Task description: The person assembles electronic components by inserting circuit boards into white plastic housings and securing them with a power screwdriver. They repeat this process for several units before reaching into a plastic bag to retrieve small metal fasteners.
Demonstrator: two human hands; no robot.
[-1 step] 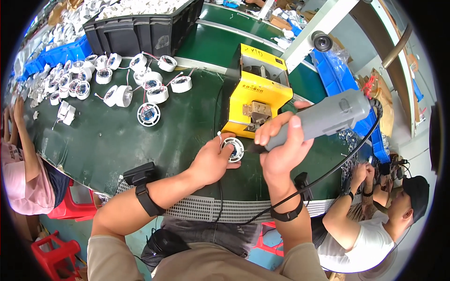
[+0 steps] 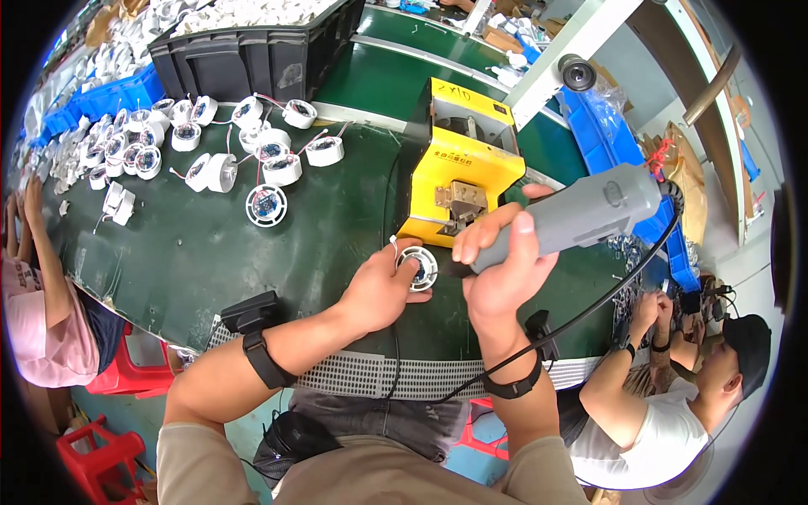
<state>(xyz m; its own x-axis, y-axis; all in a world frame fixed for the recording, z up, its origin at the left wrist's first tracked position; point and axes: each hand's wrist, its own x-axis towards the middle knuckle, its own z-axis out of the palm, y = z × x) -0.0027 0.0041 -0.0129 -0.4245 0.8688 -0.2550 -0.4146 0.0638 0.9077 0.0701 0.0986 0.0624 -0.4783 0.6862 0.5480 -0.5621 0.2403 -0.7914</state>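
Observation:
On the dark green table (image 2: 210,252), my left hand (image 2: 383,290) presses down on a small round white part (image 2: 418,268), fingers on its rim. My right hand (image 2: 501,269) is wrapped around a grey electric screwdriver (image 2: 589,210). The tool is tilted, with its dark tip down at the right edge of the round part. A black cable (image 2: 606,299) runs from the tool's back end down past my right wrist. Both wrists wear black bands.
A yellow box-shaped machine (image 2: 459,164) stands just behind the part. Several similar white round parts (image 2: 252,160) lie at the back left, beside a black crate (image 2: 252,50) and blue bins (image 2: 101,97). One person (image 2: 42,320) sits at the left, another (image 2: 665,404) at the right.

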